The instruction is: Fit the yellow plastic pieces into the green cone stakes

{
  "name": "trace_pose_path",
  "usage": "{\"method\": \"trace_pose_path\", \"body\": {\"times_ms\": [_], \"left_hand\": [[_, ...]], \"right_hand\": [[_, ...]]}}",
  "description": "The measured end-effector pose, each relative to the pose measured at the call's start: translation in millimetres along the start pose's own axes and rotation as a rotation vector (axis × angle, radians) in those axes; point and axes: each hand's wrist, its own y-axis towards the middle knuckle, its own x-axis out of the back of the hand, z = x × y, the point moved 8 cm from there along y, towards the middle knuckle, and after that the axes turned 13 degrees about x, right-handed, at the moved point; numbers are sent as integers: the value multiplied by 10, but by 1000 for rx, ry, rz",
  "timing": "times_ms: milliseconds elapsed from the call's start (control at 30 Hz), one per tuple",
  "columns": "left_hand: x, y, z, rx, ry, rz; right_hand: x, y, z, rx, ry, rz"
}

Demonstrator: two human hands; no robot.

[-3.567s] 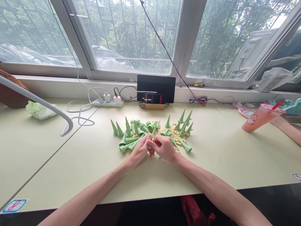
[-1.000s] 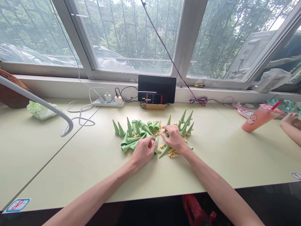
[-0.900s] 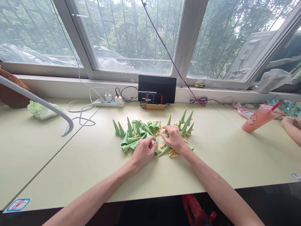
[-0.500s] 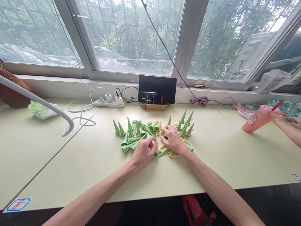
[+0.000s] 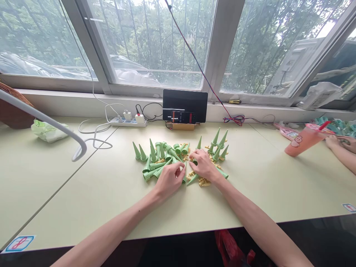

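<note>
Has a bare right forearm (image 5: 256,222) and a bare left forearm (image 5: 116,230) with one small dark spot (image 5: 139,211) behind the left hand (image 5: 170,178).

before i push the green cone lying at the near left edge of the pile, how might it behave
The green cone would probably roll in an arc, since it tapers from one wide end. Neighbouring cones crowd it, so that roll may stop short. Its smooth walls look like moulded plastic, so it is likely stiff and light.

Passage is available across the tabletop (image 5: 191,213) between the forearms (image 5: 130,215); green cones (image 5: 157,166) obstruct travel beyond the left hand (image 5: 171,178) and right hand (image 5: 204,165).
</note>
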Motion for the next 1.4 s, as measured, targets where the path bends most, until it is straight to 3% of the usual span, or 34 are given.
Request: {"method": "trace_pose_path", "body": {"times_ms": [733,1133,1400], "left_hand": [[12,15,-7,-4,-8,2],[27,48,104,124,-158,4],[53,56,135,203,-283,12]], "right_hand": [[2,5,47,12,-6,19],[294,14,290,140,235,-267],[308,-10,435,207,309,-298]]}}
